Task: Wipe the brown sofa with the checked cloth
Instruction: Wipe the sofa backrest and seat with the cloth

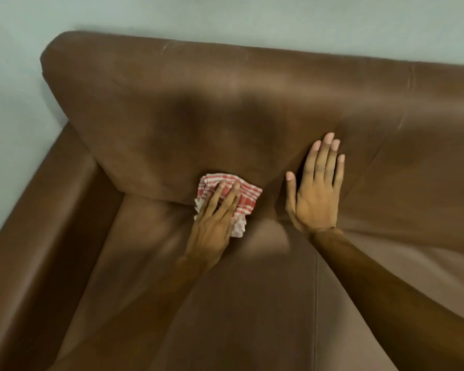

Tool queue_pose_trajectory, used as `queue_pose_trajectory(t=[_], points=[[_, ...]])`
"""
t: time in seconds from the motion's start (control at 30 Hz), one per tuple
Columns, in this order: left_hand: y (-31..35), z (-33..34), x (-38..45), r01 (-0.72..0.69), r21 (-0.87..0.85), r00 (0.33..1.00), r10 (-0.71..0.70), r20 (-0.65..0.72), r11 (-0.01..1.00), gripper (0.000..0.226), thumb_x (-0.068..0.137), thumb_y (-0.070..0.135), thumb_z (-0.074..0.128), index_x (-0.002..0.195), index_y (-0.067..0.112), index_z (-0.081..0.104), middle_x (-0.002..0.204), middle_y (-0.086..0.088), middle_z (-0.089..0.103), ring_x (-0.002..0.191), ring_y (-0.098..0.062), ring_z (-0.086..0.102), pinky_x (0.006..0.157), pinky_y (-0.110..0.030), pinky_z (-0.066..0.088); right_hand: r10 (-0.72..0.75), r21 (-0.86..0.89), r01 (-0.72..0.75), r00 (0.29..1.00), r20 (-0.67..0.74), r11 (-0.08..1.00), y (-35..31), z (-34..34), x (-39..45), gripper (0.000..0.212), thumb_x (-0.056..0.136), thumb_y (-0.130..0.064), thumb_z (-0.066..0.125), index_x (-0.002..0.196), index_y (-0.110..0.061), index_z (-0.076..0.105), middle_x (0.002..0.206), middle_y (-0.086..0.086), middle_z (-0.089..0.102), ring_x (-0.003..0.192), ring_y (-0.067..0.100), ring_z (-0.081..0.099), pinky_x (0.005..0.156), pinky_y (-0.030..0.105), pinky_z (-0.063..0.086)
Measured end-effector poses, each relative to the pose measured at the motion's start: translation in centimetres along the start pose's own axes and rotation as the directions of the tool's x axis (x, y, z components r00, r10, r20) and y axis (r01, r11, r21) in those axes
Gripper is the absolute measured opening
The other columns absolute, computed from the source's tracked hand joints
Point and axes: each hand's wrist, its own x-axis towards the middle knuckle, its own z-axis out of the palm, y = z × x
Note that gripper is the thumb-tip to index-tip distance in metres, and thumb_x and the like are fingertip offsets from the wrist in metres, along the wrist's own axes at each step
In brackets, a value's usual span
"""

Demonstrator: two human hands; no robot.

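Observation:
The brown sofa fills most of the view, its backrest tilted up towards the wall and its seat cushions below. A red and white checked cloth is bunched at the lower edge of the backrest, where it meets the seat. My left hand lies on top of the cloth, fingers spread over it and pressing it against the leather. My right hand rests flat on the backrest to the right of the cloth, fingers together and pointing up, holding nothing.
The sofa's left armrest runs along the left side. A pale grey-green wall stands behind and to the left. A seam divides the seat cushions below my hands.

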Motion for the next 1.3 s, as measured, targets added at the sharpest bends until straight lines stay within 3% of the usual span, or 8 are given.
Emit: queue_pose_trajectory(t=[0.13, 0.3, 0.47, 0.67, 0.87, 1.0, 1.17, 1.3], points=[[4.0, -0.6, -3.4, 0.178, -0.218, 0.974, -0.141, 0.175, 0.960, 0.062, 0.111, 0.040, 0.023, 0.165, 0.012, 0.034, 0.176, 0.000, 0.030, 0.166, -0.017, 0.019, 0.134, -0.048, 0.028, -0.063, 0.179, 0.031, 0.982, 0.178, 0.983, 0.5, -3.4, -3.7, 0.078, 0.117, -0.041, 0.036, 0.177, -0.007, 0.002, 0.187, 0.009, -0.012, 0.176, 0.026, -0.008, 0.143, 0.040, -0.006], [11.0, 0.2, -5.2, 0.334, -0.467, 0.941, -0.315, 0.120, 0.819, 0.050, 0.114, 0.028, 0.035, 0.162, 0.017, 0.043, 0.169, 0.004, 0.045, 0.161, -0.011, 0.033, 0.132, -0.044, 0.033, 0.062, 0.211, -0.129, 0.952, 0.298, 0.969, 4.9, -7.8, -10.7, 0.076, 0.117, -0.042, 0.033, 0.178, -0.012, 0.000, 0.189, 0.005, -0.005, 0.177, 0.021, -0.003, 0.143, 0.036, -0.006], [20.1, 2.1, -4.7, 0.192, -0.520, 0.981, -0.154, 0.114, 0.833, 0.050, 0.113, 0.035, 0.037, 0.159, 0.018, 0.048, 0.163, 0.005, 0.052, 0.153, -0.009, 0.045, 0.128, -0.042, 0.039, 0.307, 0.105, -0.359, 0.890, 0.336, 0.927, 14.0, -12.5, -19.6, 0.075, 0.115, -0.045, 0.028, 0.178, -0.010, 0.007, 0.189, 0.005, 0.002, 0.177, 0.019, 0.002, 0.144, 0.043, 0.007], [32.9, 8.2, -2.6, 0.065, -0.503, 0.976, 0.051, 0.213, 0.862, 0.052, 0.112, 0.029, 0.035, 0.161, 0.012, 0.045, 0.167, -0.001, 0.048, 0.161, -0.015, 0.035, 0.133, -0.046, 0.030, 0.601, -0.088, -0.622, 0.697, 0.392, 0.778, 28.2, -17.8, -31.7, 0.080, 0.112, -0.055, 0.017, 0.178, -0.009, 0.011, 0.188, 0.007, 0.005, 0.176, 0.022, 0.003, 0.144, 0.049, 0.009], [43.8, 16.8, 0.3, 0.062, -0.435, 0.965, 0.057, 0.257, 0.898, 0.053, 0.114, 0.022, 0.040, 0.166, 0.016, 0.033, 0.176, -0.005, 0.032, 0.165, -0.026, 0.028, 0.136, -0.051, 0.019, 0.654, -0.208, -0.669, 0.529, 0.542, 0.714, 36.9, -19.4, -40.2, 0.074, 0.113, -0.045, 0.017, 0.178, -0.013, 0.001, 0.183, 0.003, -0.013, 0.176, 0.025, 0.000, 0.144, 0.045, 0.002], [49.2, 22.3, 1.3, -0.107, -0.133, 0.935, 0.145, 0.323, 0.985, 0.055, 0.115, 0.036, 0.031, 0.169, 0.031, 0.020, 0.182, 0.005, 0.005, 0.169, -0.024, 0.000, 0.138, -0.051, 0.001, 0.632, -0.270, -0.588, 0.589, 0.504, 0.763, 37.7, -18.1, -43.5, 0.070, 0.116, -0.043, 0.014, 0.178, -0.009, 0.007, 0.187, 0.008, 0.000, 0.176, 0.026, 0.006, 0.144, 0.049, 0.015], [48.0, 23.3, -5.8, -0.562, -0.102, 0.760, 0.562, 0.326, 0.821, 0.060, 0.114, 0.041, 0.032, 0.170, 0.028, 0.019, 0.181, 0.003, 0.014, 0.169, -0.021, 0.007, 0.137, -0.051, 0.015, 0.640, -0.305, -0.565, 0.630, 0.441, 0.766, 38.3, -16.7, -45.1, 0.070, 0.117, -0.044, 0.015, 0.178, -0.011, 0.005, 0.189, 0.007, 0.004, 0.177, 0.021, 0.004, 0.144, 0.043, 0.011], [44.0, 21.8, -6.7, -0.452, 0.047, 0.841, 0.408, 0.355, 0.891, 0.063, 0.113, 0.049, 0.028, 0.171, 0.025, 0.017, 0.182, 0.002, 0.012, 0.169, -0.024, 0.012, 0.135, -0.055, 0.019, 0.642, -0.312, -0.563, 0.631, 0.436, 0.765, 38.3, -16.6, -45.2, 0.071, 0.116, -0.044, 0.015, 0.178, -0.011, 0.004, 0.189, 0.007, 0.004, 0.177, 0.020, 0.004, 0.143, 0.043, 0.011]])
